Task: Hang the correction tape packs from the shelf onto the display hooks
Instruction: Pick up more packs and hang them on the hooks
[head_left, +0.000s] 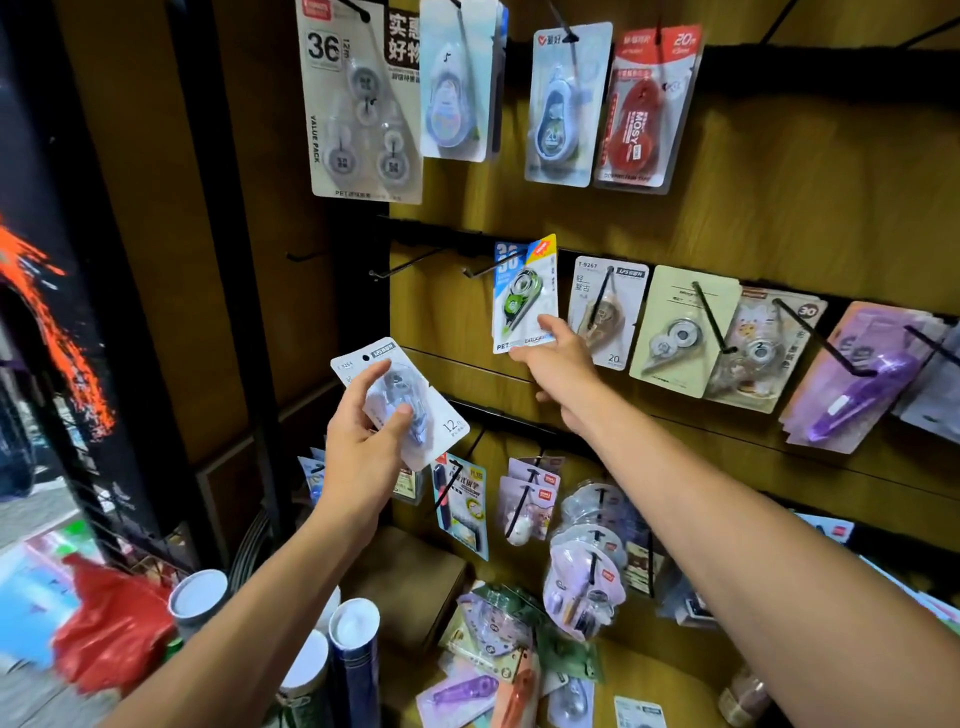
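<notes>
My left hand (363, 441) is shut on a white correction tape pack (441, 415) with a grey-blue dispenser, held tilted in front of the wooden display wall. My right hand (561, 364) reaches to the middle row and grips the bottom edge of a blue-and-yellow pack with a green dispenser (524, 296), which hangs on a metal hook (485, 270). To the left of that hook juts a bare hook (400, 265). Several loose packs (493, 639) lie on the shelf below.
Other packs hang in rows: a red one (644, 109) up top, a cream one (680, 332) and a purple one (857, 384) to the right. Cardboard tubes (353, 654) and a red bag (109, 629) stand at lower left. A dark pillar (223, 260) borders the left.
</notes>
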